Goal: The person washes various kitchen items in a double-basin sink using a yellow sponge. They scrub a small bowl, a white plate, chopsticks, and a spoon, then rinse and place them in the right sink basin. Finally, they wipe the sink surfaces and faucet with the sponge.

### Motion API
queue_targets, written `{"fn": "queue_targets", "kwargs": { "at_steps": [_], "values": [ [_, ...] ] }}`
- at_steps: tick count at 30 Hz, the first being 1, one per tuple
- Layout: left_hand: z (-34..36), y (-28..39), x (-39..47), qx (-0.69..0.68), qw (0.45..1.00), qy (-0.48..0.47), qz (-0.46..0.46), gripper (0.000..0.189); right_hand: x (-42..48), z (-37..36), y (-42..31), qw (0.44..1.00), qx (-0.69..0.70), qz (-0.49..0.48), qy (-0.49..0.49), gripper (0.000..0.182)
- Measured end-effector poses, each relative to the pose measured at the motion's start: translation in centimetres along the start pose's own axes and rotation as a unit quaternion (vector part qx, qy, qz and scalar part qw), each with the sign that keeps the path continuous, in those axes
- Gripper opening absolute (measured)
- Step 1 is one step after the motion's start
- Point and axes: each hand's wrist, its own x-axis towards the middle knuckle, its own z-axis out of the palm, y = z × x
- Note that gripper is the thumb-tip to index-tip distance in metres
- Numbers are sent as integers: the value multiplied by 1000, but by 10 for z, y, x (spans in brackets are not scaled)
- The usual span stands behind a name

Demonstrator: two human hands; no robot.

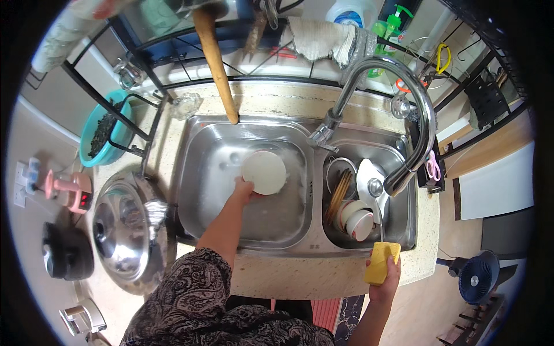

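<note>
My left hand [245, 190] grips the near-left rim of a round white plate [264, 172] in the large left basin [199, 220] of a stainless steel sink. Shallow water seems to cover the basin floor. In my right hand [386, 277] is a yellow sponge [381, 262], held over the counter's front edge near the smaller right basin [398, 229]. That basin holds wooden chopsticks [339, 194], a wire strainer [342, 162], a white dish [368, 171], a metal ladle [375, 187] and white bowls [360, 225].
A chrome faucet [389, 65] arches over the right basin. Left of the sink stands a large lidded steel pot [121, 229], with a turquoise basin [88, 142] behind it. A wooden handle [214, 65] leans at the back rim under a black rack [190, 80].
</note>
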Motion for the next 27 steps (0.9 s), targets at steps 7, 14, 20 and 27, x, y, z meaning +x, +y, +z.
{"fn": "queue_targets", "kwargs": {
  "at_steps": [7,14,20,27],
  "values": [
    [-43,31,-63,344,904,51,251,61,6,44,13,994,8,32,-108,35],
    [-67,87,-173,570,631,143,507,75,8,82,18,980,38,108,-162,36],
    [-88,87,-206,243,838,165,459,79,26,71,30,936,136,228,-230,40],
    [-51,48,-245,-143,971,-138,132,59,27,150,35,900,-233,-194,-312,46]
  ]
}}
